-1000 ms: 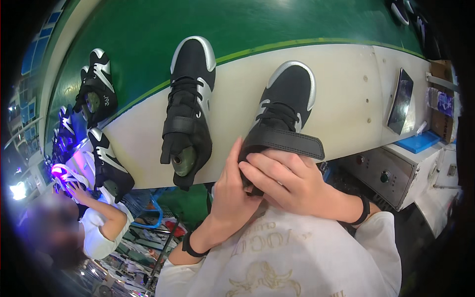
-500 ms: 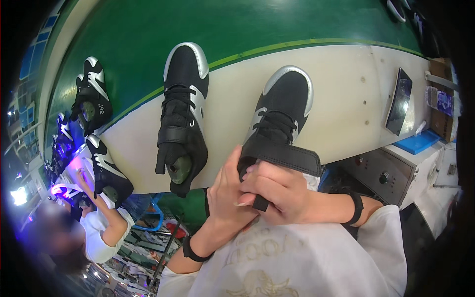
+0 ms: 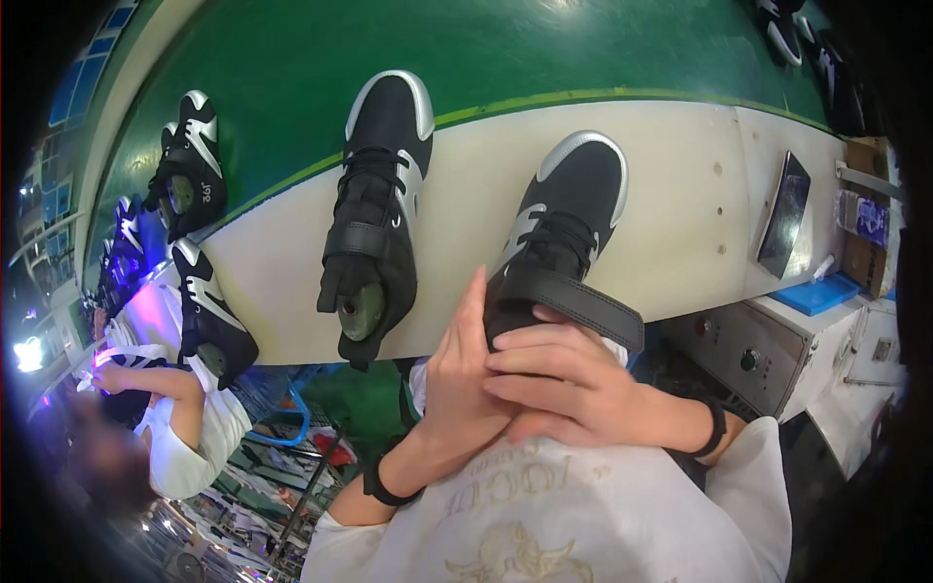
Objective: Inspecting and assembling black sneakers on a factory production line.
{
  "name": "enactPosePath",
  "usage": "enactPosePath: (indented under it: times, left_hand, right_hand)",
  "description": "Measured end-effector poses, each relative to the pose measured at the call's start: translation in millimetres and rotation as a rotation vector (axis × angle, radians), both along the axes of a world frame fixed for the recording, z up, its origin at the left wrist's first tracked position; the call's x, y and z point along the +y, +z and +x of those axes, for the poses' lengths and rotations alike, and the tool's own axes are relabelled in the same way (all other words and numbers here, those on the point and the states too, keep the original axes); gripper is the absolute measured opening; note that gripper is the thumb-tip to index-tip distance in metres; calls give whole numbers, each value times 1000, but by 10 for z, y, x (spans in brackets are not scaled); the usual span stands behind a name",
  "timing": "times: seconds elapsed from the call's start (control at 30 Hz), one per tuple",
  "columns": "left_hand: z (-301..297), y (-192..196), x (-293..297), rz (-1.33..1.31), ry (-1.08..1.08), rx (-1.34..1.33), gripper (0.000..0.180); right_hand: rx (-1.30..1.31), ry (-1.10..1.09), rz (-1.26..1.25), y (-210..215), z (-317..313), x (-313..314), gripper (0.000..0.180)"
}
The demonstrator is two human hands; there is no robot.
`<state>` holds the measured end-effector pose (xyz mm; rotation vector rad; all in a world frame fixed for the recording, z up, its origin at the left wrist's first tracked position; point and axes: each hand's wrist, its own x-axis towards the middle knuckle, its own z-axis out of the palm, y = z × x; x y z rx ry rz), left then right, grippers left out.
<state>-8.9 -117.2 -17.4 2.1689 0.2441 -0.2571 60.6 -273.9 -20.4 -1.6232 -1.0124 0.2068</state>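
A black high-top shoe with a silver toe and a wide black strap (image 3: 564,238) lies on the cream bench edge (image 3: 457,233), heel toward me. My right hand (image 3: 573,384) wraps over its heel, fingers closed on the collar below the strap. My left hand (image 3: 462,379) presses flat against the heel's left side, fingers pointing up. A second black and silver shoe (image 3: 374,209), on a grey-green last, stands apart to the left, untouched.
A green conveyor belt (image 3: 292,87) runs behind the bench with more black shoes (image 3: 190,165) at far left. A dark tablet (image 3: 785,214) leans at the right, above a grey control box (image 3: 748,350). Another person in white (image 3: 175,428) works at lower left.
Both shoes and the bench have shifted slightly left and down in view. My hands have stayed closed around the right shoe's heel, with the right fingers settling lower over the collar.
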Motion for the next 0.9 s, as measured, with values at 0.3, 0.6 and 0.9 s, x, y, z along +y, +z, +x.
enactPosePath:
  times: [0.3, 0.6, 0.9]
  left_hand:
    - [-69, 64, -2, 167, -134, -500, 60]
    - [-11, -73, -143, 315, -59, -546, 56]
    - [44, -105, -102, 319, -7, -513, 53]
  right_hand:
    - [1101, -348, 88, 211, 191, -485, 45]
    - [1525, -88, -237, 302, 358, -448, 36]
    - [1572, -50, -255, 131, 188, -500, 47]
